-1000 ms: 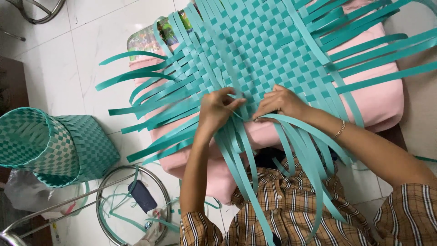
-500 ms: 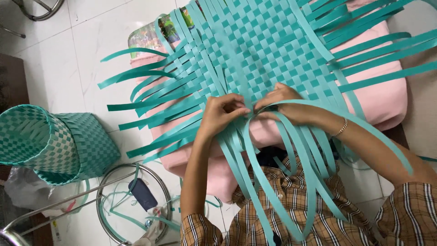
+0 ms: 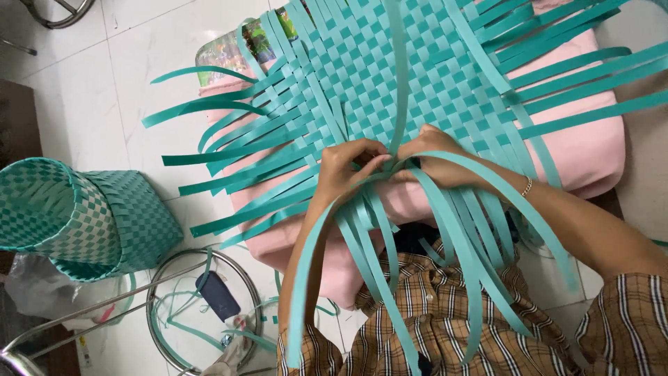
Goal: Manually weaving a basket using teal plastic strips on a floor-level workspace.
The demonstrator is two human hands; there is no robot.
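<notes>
Teal plastic strips form a woven mat lying on a pink cushion. Left hand and right hand both pinch one upright strip at the mat's near edge. Strips look light, springy, slippery; best gripped close to the weave.

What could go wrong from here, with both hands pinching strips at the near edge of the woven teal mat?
1. The left hand and right hand meet on one strip at the edge of the woven mat; if the pinch slips, that strip may spring out of the weave.
2. Loose strips drape over the forearms and plaid shirt, so an arm move could snag them.
3. The mat overhangs the pink cushion, so it could slide.
</notes>
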